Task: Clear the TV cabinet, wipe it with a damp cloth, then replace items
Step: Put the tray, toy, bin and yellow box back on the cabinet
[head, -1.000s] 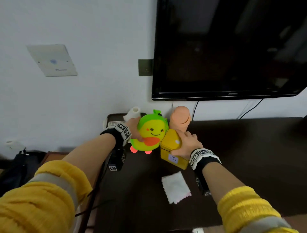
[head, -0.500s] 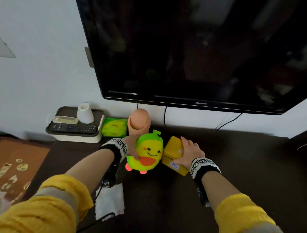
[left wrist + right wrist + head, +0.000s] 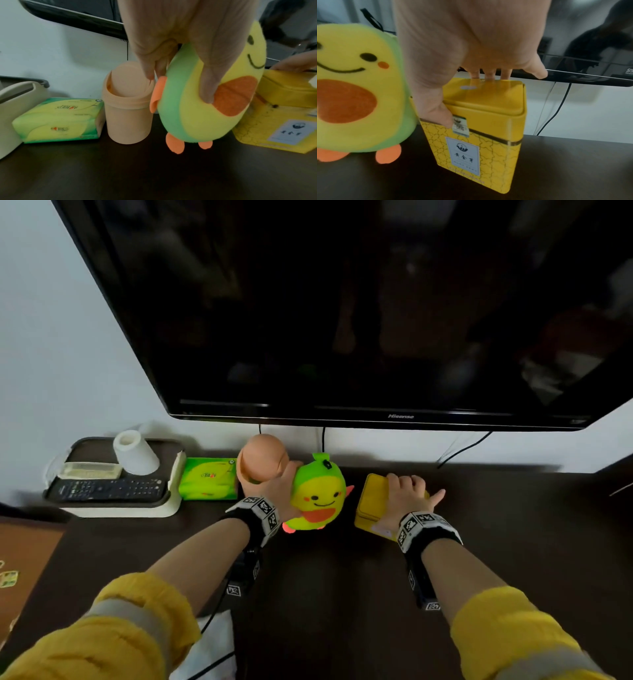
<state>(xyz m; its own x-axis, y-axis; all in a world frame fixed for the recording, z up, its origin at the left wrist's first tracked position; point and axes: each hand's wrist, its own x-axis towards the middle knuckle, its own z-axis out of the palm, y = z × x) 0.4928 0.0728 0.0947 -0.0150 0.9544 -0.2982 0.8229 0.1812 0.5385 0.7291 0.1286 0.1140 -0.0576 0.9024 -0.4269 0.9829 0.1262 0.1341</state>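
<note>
My left hand [image 3: 274, 491] grips a yellow-green avocado plush toy [image 3: 318, 494] with orange feet; in the left wrist view the plush toy [image 3: 205, 101] hangs just above the dark cabinet top [image 3: 342, 594], thumb on its front. My right hand [image 3: 407, 494] grips the lid of a yellow tin [image 3: 371, 501]; in the right wrist view the yellow tin [image 3: 484, 135] stands on the cabinet with my thumb and fingers over its lid. The white cloth [image 3: 212, 645] lies at the front under my left arm.
A peach lidded bin [image 3: 262, 460] and a green tissue pack [image 3: 209, 479] stand against the wall left of the plush. Further left a tray [image 3: 113, 505] holds a remote and a white cup. The TV [image 3: 376, 320] hangs above, cables dangling behind.
Both hands have carried the plush and the tin toward the wall, the tin further right. The view swung down and left, so the cloth now lies under my left arm.
</note>
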